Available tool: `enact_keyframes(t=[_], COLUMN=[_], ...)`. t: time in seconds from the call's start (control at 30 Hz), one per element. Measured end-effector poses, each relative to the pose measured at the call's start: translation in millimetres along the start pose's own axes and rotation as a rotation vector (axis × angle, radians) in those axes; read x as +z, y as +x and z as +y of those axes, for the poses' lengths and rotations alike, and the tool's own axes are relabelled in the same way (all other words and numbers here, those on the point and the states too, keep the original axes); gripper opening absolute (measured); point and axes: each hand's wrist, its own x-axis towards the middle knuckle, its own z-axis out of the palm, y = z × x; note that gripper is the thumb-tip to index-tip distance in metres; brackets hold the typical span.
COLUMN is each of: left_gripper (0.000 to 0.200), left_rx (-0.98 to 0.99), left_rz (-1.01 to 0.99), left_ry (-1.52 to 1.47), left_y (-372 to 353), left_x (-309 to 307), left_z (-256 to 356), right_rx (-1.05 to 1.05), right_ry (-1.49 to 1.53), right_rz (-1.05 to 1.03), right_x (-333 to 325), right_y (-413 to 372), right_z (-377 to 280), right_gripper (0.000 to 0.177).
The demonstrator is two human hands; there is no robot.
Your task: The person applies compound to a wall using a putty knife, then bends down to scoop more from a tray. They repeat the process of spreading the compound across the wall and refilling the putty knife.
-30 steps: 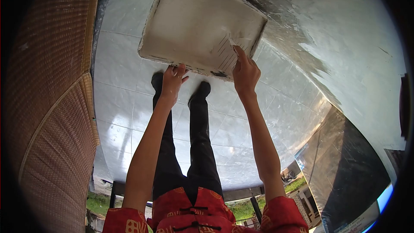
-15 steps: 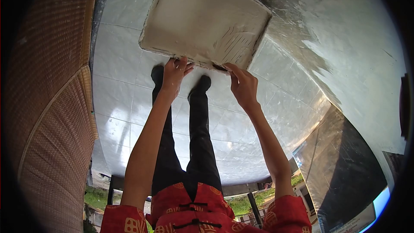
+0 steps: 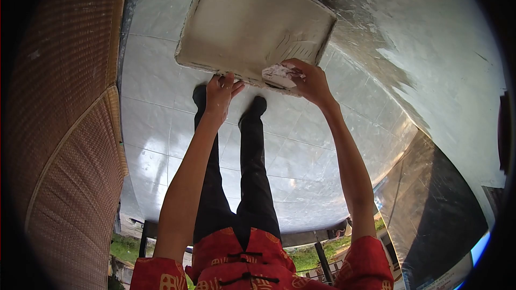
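A large rectangular tray (image 3: 242,21) with a rough, crusted rim is spread with smooth grey-beige paste. Ridged streaks (image 3: 295,48) mark the paste near its right side. At the tray's near edge, my left hand (image 3: 219,96) is closed on the rim, thumb on top and some fingers apart. My right hand (image 3: 312,81) grips a flat scraper-like piece (image 3: 279,74) smeared with whitish paste, tilted over the near right corner. Its exact kind is hard to make out, and my fingers hide part of it.
Below the tray lies a grey tiled floor (image 3: 156,107), with my dark-trousered legs (image 3: 252,156) on it. Brown woven sheeting (image 3: 75,172) runs along the left. A stained pale wall (image 3: 430,59) rises on the right, and a dark panel (image 3: 430,204) stands lower right.
My right hand has lifted and turned over the near right corner, bringing the scraper-like piece's paste-smeared face into view. Part of the streaked area is now covered. My left hand stays at the rim.
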Motion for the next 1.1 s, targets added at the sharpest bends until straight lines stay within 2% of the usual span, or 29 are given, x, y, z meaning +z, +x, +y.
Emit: enact_keyframes(t=[0.2,0.27,0.3,0.37,0.43,0.47,0.63,0.7,0.73,0.77,0.87,0.97,1.0,1.1], left_gripper=[0.041,0.040,0.039,0.039,0.043,0.058,0.076,0.069,0.060,0.060,0.053,0.050,0.048,0.047], left_rx=[-0.010,0.002,0.000,0.019,-0.036,-0.017,-0.024,0.122,0.260,0.308,0.630,0.836,0.996,1.240], left_rz=[-0.002,-0.014,-0.020,-0.037,-0.018,-0.080,-0.109,-0.101,-0.079,-0.076,-0.077,-0.060,-0.052,-0.079], left_ry=[0.021,0.021,0.049,0.072,0.183,0.308,0.424,0.497,0.571,0.568,0.620,0.670,0.742,0.707], left_y=[3,4,5,3,-4,-9,-75,-101,-113,-124,-171,-221,-236,-287], left_x=[-3,-2,-4,-2,0,-3,-9,-14,-15,-16,-10,-7,-9,-12], left_z=[0,-2,-3,0,5,7,54,85,102,121,197,278,302,369], right_rx=[0.100,0.133,0.265,0.313,0.258,0.255,0.139,0.065,0.027,-0.023,-0.202,-0.348,-0.374,-0.530], right_ry=[0.162,0.392,0.490,0.747,0.982,1.029,1.197,1.276,1.305,1.301,1.343,1.338,1.324,1.307], right_rz=[-0.145,-0.159,-0.214,-0.150,-0.046,-0.020,0.098,0.204,0.227,0.221,0.234,0.244,0.255,0.249], right_x=[-14,-8,-11,-7,-7,-9,-39,-57,-66,-77,-111,-141,-150,-172], right_y=[7,-7,-14,-36,-61,-71,-104,-110,-112,-114,-121,-134,-142,-162], right_z=[8,12,3,-9,-37,-48,-132,-178,-198,-221,-294,-369,-395,-462], right_gripper=[0.037,0.040,0.045,0.048,0.048,0.049,0.050,0.050,0.050,0.050,0.049,0.048,0.047,0.045])
